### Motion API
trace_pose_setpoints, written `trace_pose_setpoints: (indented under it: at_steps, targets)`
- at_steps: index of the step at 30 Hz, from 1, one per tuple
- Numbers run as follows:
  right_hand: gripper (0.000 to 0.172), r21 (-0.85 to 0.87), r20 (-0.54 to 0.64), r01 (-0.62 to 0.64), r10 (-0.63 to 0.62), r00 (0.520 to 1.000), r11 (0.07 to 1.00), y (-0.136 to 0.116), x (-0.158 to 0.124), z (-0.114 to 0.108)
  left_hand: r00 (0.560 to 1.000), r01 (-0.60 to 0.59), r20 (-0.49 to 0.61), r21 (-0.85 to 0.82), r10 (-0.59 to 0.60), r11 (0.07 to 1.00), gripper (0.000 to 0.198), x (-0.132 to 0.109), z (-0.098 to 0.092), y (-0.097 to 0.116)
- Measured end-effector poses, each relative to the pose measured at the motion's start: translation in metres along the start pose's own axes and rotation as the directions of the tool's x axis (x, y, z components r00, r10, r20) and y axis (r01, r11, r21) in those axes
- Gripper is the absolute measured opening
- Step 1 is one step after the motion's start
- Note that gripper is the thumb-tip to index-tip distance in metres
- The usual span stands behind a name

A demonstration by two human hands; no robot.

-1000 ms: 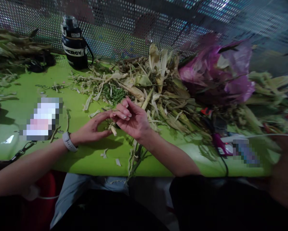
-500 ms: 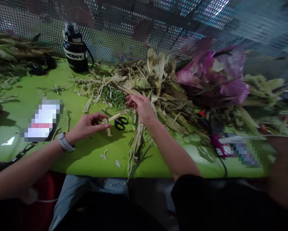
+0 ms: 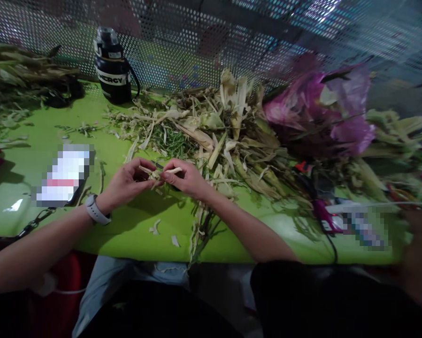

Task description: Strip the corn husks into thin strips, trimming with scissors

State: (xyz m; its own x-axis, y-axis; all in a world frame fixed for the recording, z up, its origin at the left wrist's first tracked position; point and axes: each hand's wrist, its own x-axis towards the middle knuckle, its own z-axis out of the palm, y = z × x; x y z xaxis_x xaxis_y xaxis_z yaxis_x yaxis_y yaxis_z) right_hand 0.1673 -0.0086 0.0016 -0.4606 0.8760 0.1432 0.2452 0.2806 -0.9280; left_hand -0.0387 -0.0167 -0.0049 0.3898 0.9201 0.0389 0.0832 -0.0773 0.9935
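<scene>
A small knotted piece of pale corn husk [image 3: 156,175] is held between my two hands above the green table. My left hand [image 3: 124,182], with a white watch band on the wrist, is closed on its left side. The thumb and fingers of my right hand [image 3: 188,180] pinch its right side. Under the right hand lie scissors, mostly hidden, with a dark blade [image 3: 157,165] showing. Behind both hands spreads a heap of dried corn husks [image 3: 211,124], with a tangle of green strands [image 3: 172,143] on its near side.
A black bottle [image 3: 112,70] stands at the back before a perforated metal panel [image 3: 168,42]. A phone [image 3: 65,173] lies on the left. To the right are a pink plastic bag [image 3: 312,108] and a purple device [image 3: 325,216] with a cable. Husk strips [image 3: 200,230] hang over the front edge.
My right hand has moved down and left from the husk heap to the piece in my left hand, and now grips it. The scissors handles have become covered.
</scene>
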Motion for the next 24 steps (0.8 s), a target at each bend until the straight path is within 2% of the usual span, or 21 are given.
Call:
trace_pose_setpoints:
  at_steps: [4, 12, 13, 15, 17, 19, 24]
  targets:
    - [0.036, 0.035, -0.026, 0.019, -0.018, 0.999, 0.999, 0.008, 0.002, 0.003, 0.999, -0.028, 0.025, 0.016, 0.028, 0.999, 0.031, -0.002, 0.000, 0.000]
    - [0.047, 0.135, 0.070, -0.090, 0.081, 0.994, 0.987, 0.006, 0.001, -0.001, 0.992, -0.126, 0.032, 0.106, 0.123, 0.986, 0.031, -0.006, 0.001, 0.003]
    - [0.045, 0.121, 0.066, -0.073, 0.065, 0.996, 0.990, 0.005, 0.001, -0.003, 0.993, -0.120, 0.028, 0.104, 0.118, 0.987, 0.032, -0.006, 0.001, 0.003]
    - [0.036, 0.025, 0.014, 0.039, -0.039, 0.999, 0.999, 0.001, 0.001, -0.008, 0.995, -0.097, 0.014, 0.086, 0.097, 0.992, 0.034, -0.006, 0.001, 0.005]
    - [0.025, -0.137, -0.040, 0.197, -0.204, 0.978, 0.971, -0.002, 0.000, -0.012, 0.996, -0.085, 0.004, 0.075, 0.085, 0.994, 0.035, -0.005, 0.000, 0.006]
    - [0.017, -0.267, -0.035, 0.291, -0.311, 0.950, 0.919, -0.003, 0.000, -0.014, 0.996, -0.091, 0.002, 0.086, 0.091, 0.992, 0.033, -0.004, -0.001, 0.006]
    - [0.018, -0.326, 0.040, 0.308, -0.313, 0.949, 0.894, -0.002, -0.003, -0.012, 0.989, -0.144, -0.006, 0.147, 0.147, 0.979, 0.027, -0.003, -0.004, 0.004]
